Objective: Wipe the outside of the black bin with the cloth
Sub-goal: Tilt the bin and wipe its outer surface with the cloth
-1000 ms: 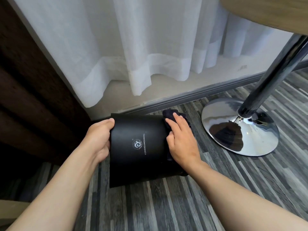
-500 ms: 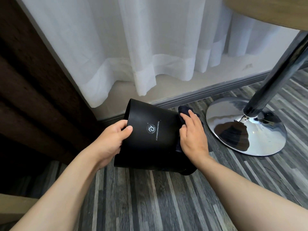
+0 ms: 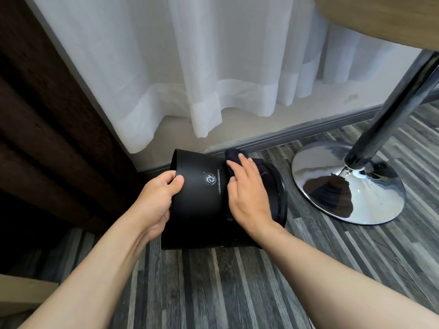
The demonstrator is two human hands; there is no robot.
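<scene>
The black bin [image 3: 202, 210] lies tipped on its side on the floor, its rim to the left and its base to the right, a white round logo facing up. My left hand [image 3: 156, 200] grips the rim, thumb on the outer wall and fingers hidden inside. My right hand [image 3: 247, 193] presses a dark cloth [image 3: 234, 156] flat against the bin's wall near the base. Most of the cloth is hidden under that hand; a bunched end shows beyond the fingertips.
A chrome table base [image 3: 349, 184] with a slanted pole [image 3: 389, 112] stands just right of the bin, under a wooden tabletop [image 3: 384, 17]. White sheer curtains [image 3: 190, 67] hang behind, dark drapes [image 3: 47, 127] on the left. The floor is grey striped planks [image 3: 225, 288].
The bin has been turned and tilted, its rim swinging up and away to the left. My left hand shifted from the side wall to gripping the rim. My right hand with the cloth slid further over the wall.
</scene>
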